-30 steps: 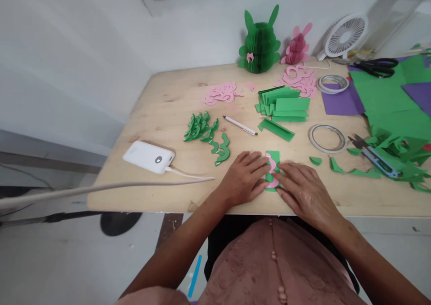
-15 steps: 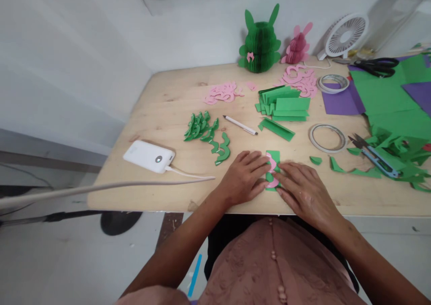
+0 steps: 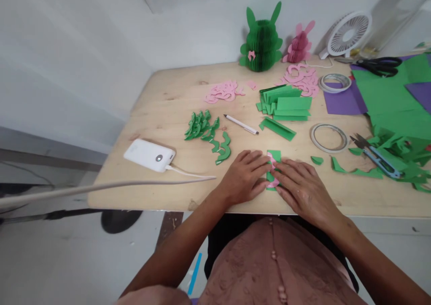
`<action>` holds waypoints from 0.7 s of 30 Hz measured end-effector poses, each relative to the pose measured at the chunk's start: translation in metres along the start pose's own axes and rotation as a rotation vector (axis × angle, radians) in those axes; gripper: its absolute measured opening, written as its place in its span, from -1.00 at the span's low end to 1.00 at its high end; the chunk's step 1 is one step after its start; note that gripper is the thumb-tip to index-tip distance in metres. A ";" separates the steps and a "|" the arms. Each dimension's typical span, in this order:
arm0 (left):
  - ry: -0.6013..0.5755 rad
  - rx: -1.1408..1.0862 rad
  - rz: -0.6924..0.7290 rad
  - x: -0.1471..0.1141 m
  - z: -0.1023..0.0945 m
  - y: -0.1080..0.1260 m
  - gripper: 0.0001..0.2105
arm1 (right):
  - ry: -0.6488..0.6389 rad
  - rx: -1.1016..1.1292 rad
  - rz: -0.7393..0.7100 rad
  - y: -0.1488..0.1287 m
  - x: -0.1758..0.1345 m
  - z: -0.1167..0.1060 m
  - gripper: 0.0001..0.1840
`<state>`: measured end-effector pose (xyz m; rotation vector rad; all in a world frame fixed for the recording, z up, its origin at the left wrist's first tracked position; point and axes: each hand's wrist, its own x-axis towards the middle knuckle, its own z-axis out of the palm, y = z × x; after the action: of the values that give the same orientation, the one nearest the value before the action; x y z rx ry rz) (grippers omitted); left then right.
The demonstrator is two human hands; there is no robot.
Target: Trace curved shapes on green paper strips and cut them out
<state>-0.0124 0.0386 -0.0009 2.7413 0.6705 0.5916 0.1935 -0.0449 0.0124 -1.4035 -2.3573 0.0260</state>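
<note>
A small upright strip of green paper lies near the table's front edge, with a curvy pink paper cutout on top of it. From the left, my left hand rests flat, its fingertips on the strip's left side. My right hand presses from the other side, fingers stretched over the pink piece and covering part of it. Neither hand is closed round anything. Left of my hands are wavy green cutouts, and a white pen lies beyond them.
Folded green strips and pink cutouts lie farther back. At right are tape rolls, small scissors with blue handles, black scissors and green scraps. A power bank with a cable sits left. Paper rabbits and a fan stand behind.
My right hand has shifted slightly left, so its fingers cover more of the pink cutout. My left hand stays almost in place. The whole view has moved a little.
</note>
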 end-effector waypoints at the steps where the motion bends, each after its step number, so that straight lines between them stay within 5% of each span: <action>1: 0.003 -0.006 -0.002 0.000 0.000 0.000 -0.66 | -0.001 0.000 0.001 0.000 0.000 0.000 -0.54; 21: 0.015 -0.026 -0.012 0.001 -0.001 -0.001 -0.65 | -0.006 -0.015 -0.016 0.005 -0.002 0.003 -0.60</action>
<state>-0.0128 0.0399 0.0003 2.7102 0.6772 0.6147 0.1979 -0.0437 0.0077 -1.3938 -2.3780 0.0083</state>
